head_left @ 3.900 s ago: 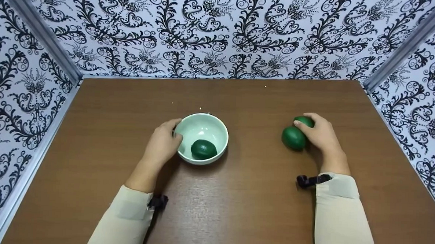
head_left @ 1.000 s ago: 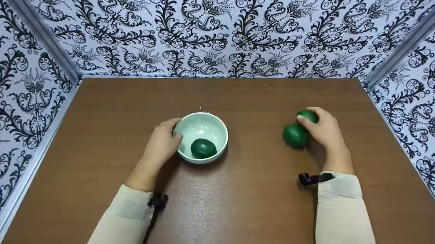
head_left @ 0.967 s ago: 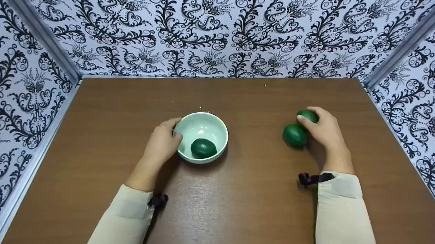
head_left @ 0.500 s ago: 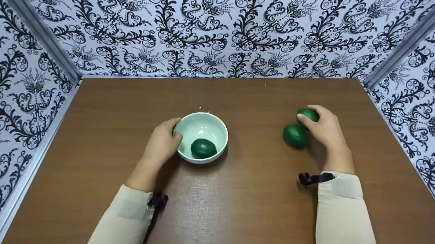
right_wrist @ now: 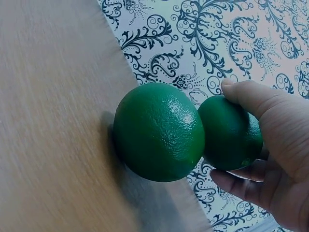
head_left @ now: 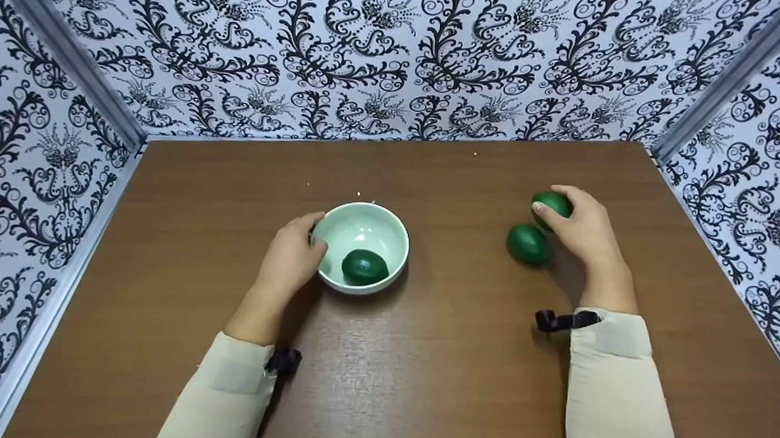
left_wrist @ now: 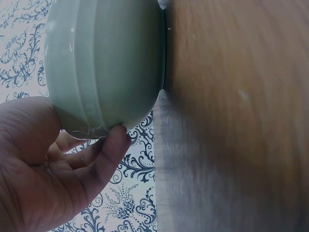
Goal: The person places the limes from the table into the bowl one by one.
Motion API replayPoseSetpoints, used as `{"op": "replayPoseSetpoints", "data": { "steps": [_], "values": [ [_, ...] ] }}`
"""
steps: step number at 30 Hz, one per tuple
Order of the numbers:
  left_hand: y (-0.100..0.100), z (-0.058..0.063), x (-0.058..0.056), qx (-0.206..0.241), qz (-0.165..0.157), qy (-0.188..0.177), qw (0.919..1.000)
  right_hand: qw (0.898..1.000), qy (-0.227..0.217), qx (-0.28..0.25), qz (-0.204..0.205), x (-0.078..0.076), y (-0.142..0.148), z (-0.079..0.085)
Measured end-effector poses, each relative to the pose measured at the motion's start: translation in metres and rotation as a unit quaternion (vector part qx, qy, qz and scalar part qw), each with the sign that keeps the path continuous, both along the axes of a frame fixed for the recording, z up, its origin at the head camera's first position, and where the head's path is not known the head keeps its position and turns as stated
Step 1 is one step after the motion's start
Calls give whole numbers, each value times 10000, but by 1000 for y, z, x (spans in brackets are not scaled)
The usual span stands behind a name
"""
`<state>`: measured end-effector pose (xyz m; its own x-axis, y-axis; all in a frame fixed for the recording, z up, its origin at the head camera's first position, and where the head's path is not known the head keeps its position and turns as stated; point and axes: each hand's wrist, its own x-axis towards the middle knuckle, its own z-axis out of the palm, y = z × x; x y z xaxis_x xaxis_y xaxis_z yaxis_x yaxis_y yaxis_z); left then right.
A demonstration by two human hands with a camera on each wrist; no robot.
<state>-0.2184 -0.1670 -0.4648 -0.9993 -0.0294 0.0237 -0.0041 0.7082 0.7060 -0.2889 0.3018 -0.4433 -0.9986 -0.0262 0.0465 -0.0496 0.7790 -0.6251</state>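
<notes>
My left hand (head_left: 292, 254) grips the left rim of a pale green bowl (head_left: 343, 229), the thumb over the rim and the fingers against the outer wall. In the left wrist view the bowl (left_wrist: 111, 53) stands on its base. One dark green lime (head_left: 365, 267) lies in the bowl. At the right, my right hand (head_left: 584, 224) holds a second lime (head_left: 550, 203) between thumb and fingers; in the right wrist view this lime (right_wrist: 227, 133) appears raised off the table. Just nearer to me, a third lime (head_left: 527, 245) rests on the wood.
The brown wooden table (head_left: 436, 366) is enclosed by patterned black-and-white walls (head_left: 397, 61) at the back and both sides, with grey metal posts (head_left: 718, 88) at the corners. A few tiny white specks (head_left: 358, 194) lie behind the bowl.
My right hand has moved slightly away from me with its lime, and a little more of that lime shows beyond the third one. My left hand and the bowl have stayed put.
</notes>
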Motion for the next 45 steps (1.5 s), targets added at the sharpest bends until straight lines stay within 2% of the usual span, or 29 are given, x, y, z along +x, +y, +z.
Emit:
{"op": "replayPoseSetpoints", "data": {
  "steps": [14,32,45],
  "values": [
    [-1,1,0,-98,-45,-40,9999,10000,-64,-27,48,5,-4,9],
    [-1,1,-1,-130,-30,-66,9999,9996,264,19,119,9,-12,21],
    [0,1,1,-166,10,144,9998,9991,401,-34,155,13,-20,26]
  ]
}}
